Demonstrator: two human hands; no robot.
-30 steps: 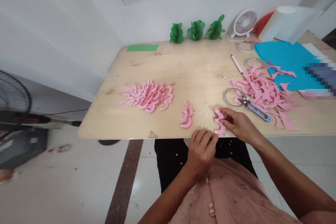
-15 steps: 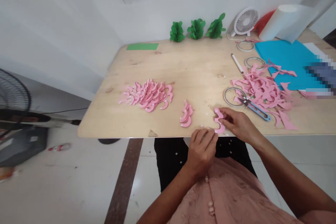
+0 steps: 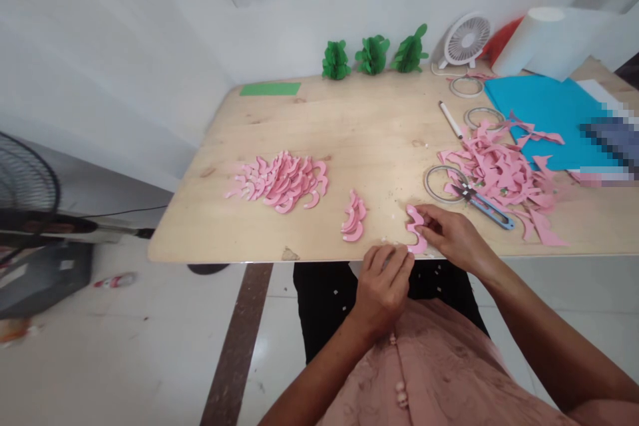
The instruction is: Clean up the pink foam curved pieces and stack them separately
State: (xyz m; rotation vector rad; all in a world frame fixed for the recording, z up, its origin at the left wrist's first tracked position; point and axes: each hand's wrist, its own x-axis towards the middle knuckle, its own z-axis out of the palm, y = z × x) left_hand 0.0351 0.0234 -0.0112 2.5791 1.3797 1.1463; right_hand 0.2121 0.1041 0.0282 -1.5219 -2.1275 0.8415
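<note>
A wavy pink paper cutout (image 3: 418, 243) lies at the front edge of the table, with pale patches at its ends. My right hand (image 3: 452, 236) pinches its right side between thumb and fingers. At its lower left end is my left hand (image 3: 384, 283), fingers bent and together over the table edge; whatever they grip is hidden. Left of the cutout sits a small stack of pink curved cutouts (image 3: 354, 219). Farther left is a larger heap of similar pink cutouts (image 3: 287, 180).
Right of my hands are pink paper scraps (image 3: 499, 166), blue-handled snips (image 3: 486, 206), a tape roll (image 3: 428, 190) and a white marker (image 3: 450, 120). Behind stand green paper figures (image 3: 372, 55), a small white fan (image 3: 466, 40) and blue sheets (image 3: 554, 106). A green strip (image 3: 269, 89) lies back left.
</note>
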